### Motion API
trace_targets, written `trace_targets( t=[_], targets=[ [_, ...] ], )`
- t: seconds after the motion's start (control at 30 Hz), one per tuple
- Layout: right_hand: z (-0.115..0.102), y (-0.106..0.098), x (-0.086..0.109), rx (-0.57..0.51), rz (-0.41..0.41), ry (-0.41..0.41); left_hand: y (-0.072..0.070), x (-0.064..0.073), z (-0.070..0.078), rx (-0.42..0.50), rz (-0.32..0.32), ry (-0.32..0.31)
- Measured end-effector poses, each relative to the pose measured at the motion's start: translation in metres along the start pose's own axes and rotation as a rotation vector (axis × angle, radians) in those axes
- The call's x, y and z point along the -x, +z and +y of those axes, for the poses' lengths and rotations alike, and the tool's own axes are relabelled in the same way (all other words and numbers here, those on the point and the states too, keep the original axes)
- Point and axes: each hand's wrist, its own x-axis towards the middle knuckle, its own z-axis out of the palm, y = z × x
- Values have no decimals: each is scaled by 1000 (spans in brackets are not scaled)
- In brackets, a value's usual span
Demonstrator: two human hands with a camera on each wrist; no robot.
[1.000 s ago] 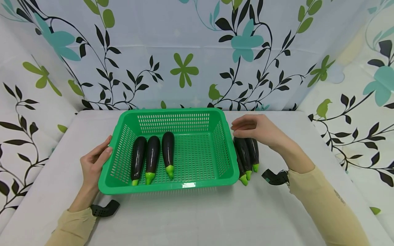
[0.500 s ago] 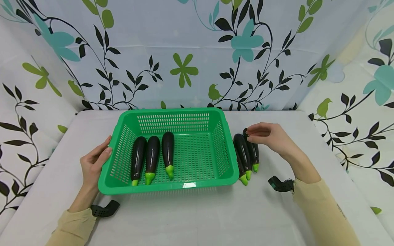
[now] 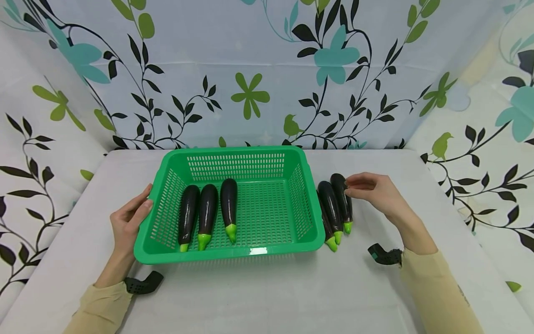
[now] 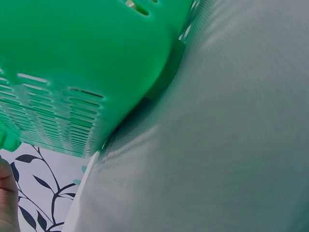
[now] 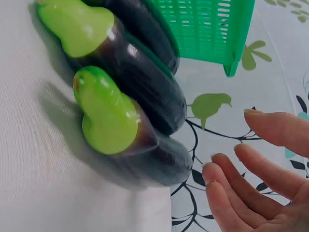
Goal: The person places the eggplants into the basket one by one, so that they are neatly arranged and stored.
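Observation:
Three eggplants, one of them this dark purple eggplant [image 3: 228,206] with a green stem end, lie side by side in the left half of a green plastic basket [image 3: 267,253]. My left hand [image 3: 127,220] holds the basket's left rim; the left wrist view shows little of it. Outside the basket's right wall, three more eggplants [image 3: 331,206] lie close together on the table. My right hand [image 3: 373,190] is just right of the outermost eggplant [image 5: 164,162]. Its fingers are loosely bent, with nothing between them and the thumb in the right wrist view.
A white cloth covers the table [image 3: 267,297]. Leaf-patterned curtains [image 3: 250,46] stand behind it and on both sides. A black wrist device [image 3: 143,283] sits on the left wrist, and another black device [image 3: 384,255] is on the right.
My right hand has moved right and slightly toward me, off the top ends of the outside eggplants, which now show fully. The left hand and basket stay in place.

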Motion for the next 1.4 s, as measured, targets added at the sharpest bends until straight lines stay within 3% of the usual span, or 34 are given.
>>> trace_targets(
  t=[0.37,0.67,1.4],
  targets=[
    [15,-3,-6,33,19,32,-1,-1,-1,7,0,4],
    [19,4,-12,114,-13,56,-2,0,-1,17,10,9],
    [32,13,-18,200,-48,103,0,1,0,-3,7,-20]
  ],
)
